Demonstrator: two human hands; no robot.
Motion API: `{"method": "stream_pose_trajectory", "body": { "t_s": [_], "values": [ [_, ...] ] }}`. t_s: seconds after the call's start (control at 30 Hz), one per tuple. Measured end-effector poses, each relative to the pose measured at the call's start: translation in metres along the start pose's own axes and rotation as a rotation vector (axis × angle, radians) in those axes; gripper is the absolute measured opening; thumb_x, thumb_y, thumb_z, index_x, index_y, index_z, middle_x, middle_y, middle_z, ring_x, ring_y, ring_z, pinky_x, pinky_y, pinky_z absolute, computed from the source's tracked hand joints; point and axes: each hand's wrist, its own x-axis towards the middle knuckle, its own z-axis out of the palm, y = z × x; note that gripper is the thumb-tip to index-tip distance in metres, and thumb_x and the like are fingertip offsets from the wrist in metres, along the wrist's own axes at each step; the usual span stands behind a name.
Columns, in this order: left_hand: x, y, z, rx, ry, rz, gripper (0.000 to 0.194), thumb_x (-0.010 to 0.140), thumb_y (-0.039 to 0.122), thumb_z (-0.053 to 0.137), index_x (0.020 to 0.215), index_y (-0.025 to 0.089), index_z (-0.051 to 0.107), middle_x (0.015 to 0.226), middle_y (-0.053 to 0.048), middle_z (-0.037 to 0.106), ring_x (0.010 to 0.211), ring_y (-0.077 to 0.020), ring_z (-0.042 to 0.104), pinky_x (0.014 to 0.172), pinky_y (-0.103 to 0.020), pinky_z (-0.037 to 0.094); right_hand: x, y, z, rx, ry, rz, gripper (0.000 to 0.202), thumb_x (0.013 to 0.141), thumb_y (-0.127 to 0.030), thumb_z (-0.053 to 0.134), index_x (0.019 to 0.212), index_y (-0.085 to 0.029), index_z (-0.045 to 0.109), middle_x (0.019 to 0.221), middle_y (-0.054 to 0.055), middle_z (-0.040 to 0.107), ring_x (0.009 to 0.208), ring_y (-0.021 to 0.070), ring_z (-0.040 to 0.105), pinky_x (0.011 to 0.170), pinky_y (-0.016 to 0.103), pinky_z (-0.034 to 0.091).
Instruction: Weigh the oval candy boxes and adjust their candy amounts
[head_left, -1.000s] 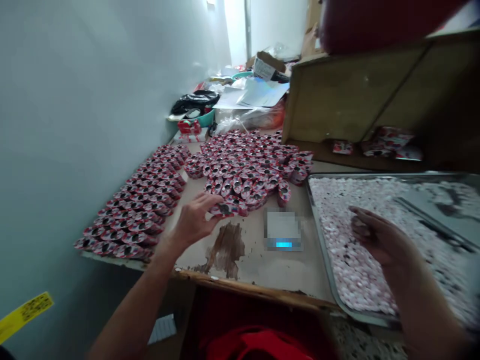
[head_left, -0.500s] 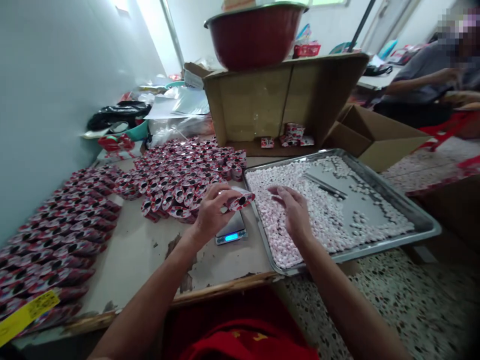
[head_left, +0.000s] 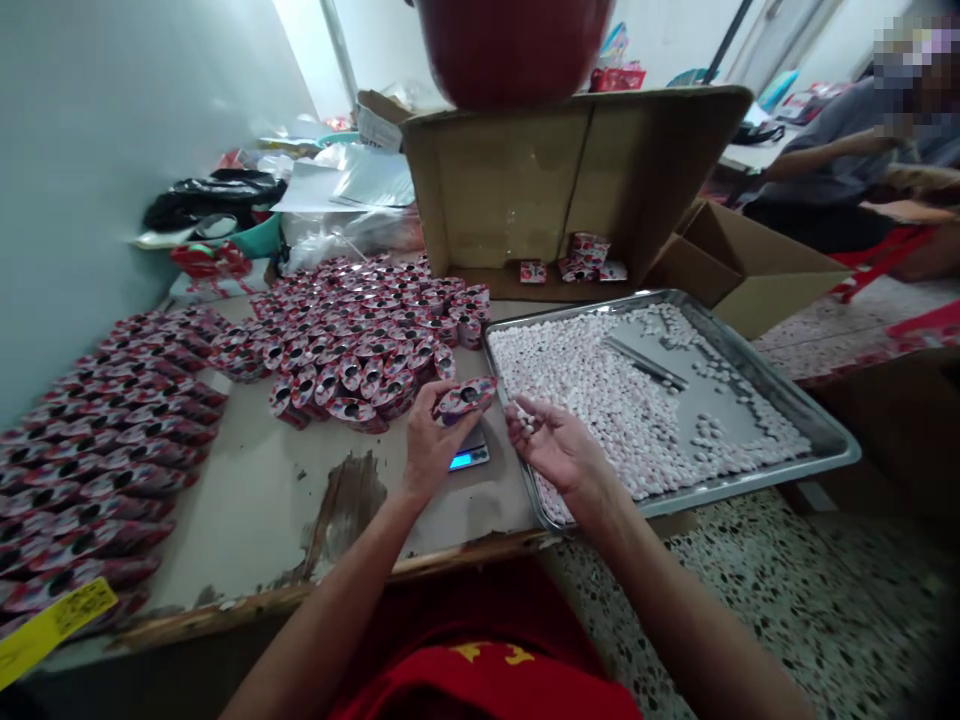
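My left hand grips a small red-and-white packet with a dark opening on top, just above a small scale with a lit blue display. Palm up, my right hand has its fingers curled around a few small white pieces near the left edge of the metal tray. Many more white pieces cover much of that tray, and a metal bar lies among them. Several similar packets stand grouped behind my left hand.
Rows of packets fill the table's left side. A cardboard box lies on its side at the back, with a red basin on top. Another open box is behind the tray. A person sits at the far right.
My right hand has moved left and turned palm up, now with white pieces in its fingers. The packet in my left hand has tilted more upright. The view has shifted slightly downward.
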Motion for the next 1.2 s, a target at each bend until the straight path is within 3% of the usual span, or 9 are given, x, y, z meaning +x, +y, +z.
{"method": "stream_pose_trajectory", "body": {
  "t_s": [0.1, 0.2, 0.33, 0.43, 0.53, 0.7, 0.83, 1.07, 1.2],
  "values": [
    [-0.010, -0.014, -0.022, -0.016, -0.029, -0.154, 0.043, 0.080, 0.036, 0.090, 0.115, 0.023, 0.069, 0.108, -0.003, 0.075, 0.099, -0.0216, 0.071, 0.093, -0.034, 0.056, 0.003, -0.007, -0.002, -0.047, 0.011, -0.043, 0.029, 0.096, 0.004, 0.047, 0.114, -0.014, 0.062, 0.084, 0.007, 0.067, 0.061, 0.0132, 0.065, 0.050, 0.015, 0.058],
    [-0.013, -0.026, -0.035, 0.074, -0.082, -0.193, 0.039, 0.078, 0.032, 0.092, 0.111, 0.023, 0.072, 0.106, -0.003, 0.076, 0.101, -0.0234, 0.071, 0.095, -0.036, 0.055, 0.003, -0.011, 0.006, -0.158, 0.023, -0.105, 0.040, 0.089, 0.010, 0.047, 0.116, -0.016, 0.060, 0.086, 0.005, 0.067, 0.060, 0.0114, 0.063, 0.051, 0.014, 0.059],
    [-0.013, -0.031, -0.042, 0.183, -0.112, -0.146, 0.051, 0.071, 0.019, 0.095, 0.117, 0.025, 0.074, 0.115, -0.003, 0.078, 0.111, -0.0263, 0.071, 0.102, -0.041, 0.056, 0.001, -0.006, 0.025, -0.359, -0.080, -0.081, 0.027, 0.095, 0.006, 0.050, 0.109, -0.013, 0.063, 0.086, 0.007, 0.069, 0.059, 0.0095, 0.061, 0.052, 0.012, 0.056],
    [-0.017, -0.025, -0.060, 0.209, -0.118, -0.070, 0.066, 0.067, 0.017, 0.098, 0.127, 0.027, 0.072, 0.125, -0.006, 0.076, 0.118, -0.0276, 0.070, 0.103, -0.042, 0.057, 0.003, -0.005, 0.034, -0.480, -0.173, -0.040, 0.011, 0.100, -0.004, 0.058, 0.102, -0.013, 0.064, 0.072, 0.000, 0.060, 0.047, 0.0073, 0.048, 0.041, 0.011, 0.044],
    [-0.027, -0.016, -0.092, 0.202, -0.093, -0.039, 0.055, 0.078, 0.022, 0.092, 0.129, 0.027, 0.072, 0.120, -0.005, 0.078, 0.107, -0.0242, 0.073, 0.094, -0.039, 0.059, 0.006, -0.011, 0.038, -0.560, -0.222, -0.020, 0.005, 0.100, -0.009, 0.064, 0.097, -0.014, 0.065, 0.064, -0.005, 0.049, 0.042, 0.0062, 0.036, 0.037, 0.013, 0.033],
    [-0.034, 0.007, -0.134, 0.229, 0.134, -0.007, 0.016, 0.093, 0.026, 0.078, 0.109, 0.024, 0.077, 0.103, -0.001, 0.080, 0.094, -0.0189, 0.075, 0.095, -0.035, 0.058, 0.007, -0.023, 0.048, -0.623, -0.157, -0.056, 0.009, 0.097, -0.006, 0.060, 0.095, -0.013, 0.065, 0.070, -0.001, 0.055, 0.053, 0.0088, 0.049, 0.049, 0.014, 0.046],
    [-0.023, 0.022, -0.138, 0.324, 0.299, 0.130, 0.014, 0.095, 0.029, 0.078, 0.108, 0.024, 0.076, 0.104, -0.001, 0.080, 0.101, -0.0203, 0.074, 0.100, -0.037, 0.057, 0.006, -0.019, 0.059, -0.785, -0.214, -0.097, 0.010, 0.092, -0.003, 0.065, 0.097, -0.011, 0.070, 0.076, 0.003, 0.063, 0.056, 0.0089, 0.053, 0.053, 0.013, 0.049],
    [-0.016, 0.032, -0.129, 0.370, 0.373, 0.275, 0.020, 0.095, 0.023, 0.078, 0.114, 0.026, 0.072, 0.110, 0.000, 0.079, 0.107, -0.0202, 0.072, 0.102, -0.038, 0.055, 0.011, 0.004, 0.078, -0.997, -0.346, -0.133, 0.006, 0.096, -0.006, 0.072, 0.099, -0.010, 0.076, 0.076, 0.006, 0.067, 0.057, 0.0097, 0.056, 0.051, 0.012, 0.049],
    [-0.017, 0.029, -0.127, 0.400, 0.325, 0.240, 0.022, 0.095, 0.026, 0.078, 0.116, 0.025, 0.070, 0.114, -0.001, 0.078, 0.112, -0.0216, 0.071, 0.105, -0.039, 0.054, 0.016, 0.006, 0.083, -1.026, -0.355, -0.125, 0.013, 0.096, -0.002, 0.068, 0.095, -0.012, 0.077, 0.078, 0.005, 0.069, 0.062, 0.0104, 0.059, 0.056, 0.013, 0.053]
  ]
}}
